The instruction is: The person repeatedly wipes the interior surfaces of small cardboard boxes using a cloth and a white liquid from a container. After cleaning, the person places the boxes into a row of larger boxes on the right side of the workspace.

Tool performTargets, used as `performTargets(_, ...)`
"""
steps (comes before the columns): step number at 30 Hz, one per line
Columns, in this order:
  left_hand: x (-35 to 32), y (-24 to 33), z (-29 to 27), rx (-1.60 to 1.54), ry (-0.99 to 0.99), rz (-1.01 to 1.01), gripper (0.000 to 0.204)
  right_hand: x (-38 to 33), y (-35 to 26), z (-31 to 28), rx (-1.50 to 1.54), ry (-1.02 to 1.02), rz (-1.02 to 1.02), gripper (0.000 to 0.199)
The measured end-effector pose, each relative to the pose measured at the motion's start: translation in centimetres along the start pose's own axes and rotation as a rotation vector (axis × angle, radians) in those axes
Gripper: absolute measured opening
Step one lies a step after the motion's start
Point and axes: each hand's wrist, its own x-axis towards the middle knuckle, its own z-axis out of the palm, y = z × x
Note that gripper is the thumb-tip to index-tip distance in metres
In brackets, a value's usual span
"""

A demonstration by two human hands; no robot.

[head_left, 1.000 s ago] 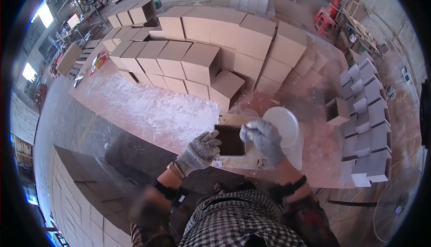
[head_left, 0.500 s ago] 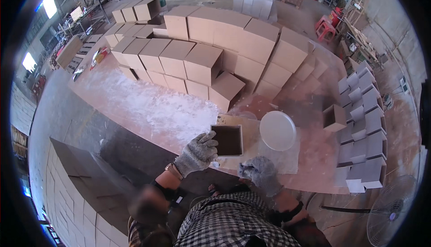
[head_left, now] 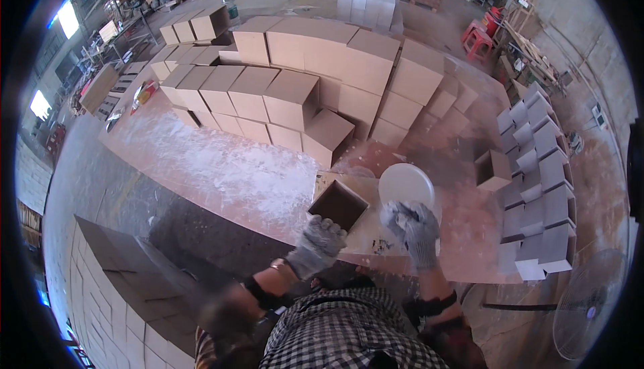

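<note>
An open, empty-looking square box [head_left: 339,202] with a dark brown inside stands turned cornerwise at the table's near edge. My left hand [head_left: 316,245], in a grey knit glove, has its fingers closed on the box's near-left rim. Right of the box lies a pale round disc [head_left: 405,182], perhaps a lid or the top of a tub. My gloved right hand [head_left: 413,229] is over the disc's near edge, fingers curled together. Whether it touches the disc or pinches something small is hidden. A light board [head_left: 382,225] lies under box and disc.
Brown boxes [head_left: 288,100] are stacked across the table's far side. A single open box [head_left: 493,170] sits at right, beside rows of grey-white boxes [head_left: 547,168]. White residue [head_left: 228,174] covers the table's left part. A fan [head_left: 590,312] stands at lower right, more boxes [head_left: 114,288] at lower left.
The box has turned from square-on to cornerwise. My left hand has shifted from its left side to its near corner. My right hand has moved forward and right to the disc.
</note>
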Motion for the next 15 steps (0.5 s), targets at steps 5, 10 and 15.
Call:
performTargets(5,0.4,2.3,-1.3,-0.076,0.151,-0.048,0.027,2.5,1.6,0.3,0.116,-0.056,-0.021,0.01)
performTargets(10,-2.1,-1.9,-1.6,-0.028,0.224,0.002,0.031,4.1,3.6,2.2,-0.068,-0.059,-0.18,0.013)
performTargets(15,-1.6,-2.2,-1.1,-0.06,0.351,0.047,0.023,3.8,4.3,2.9,-0.569,-0.038,-0.456,0.014)
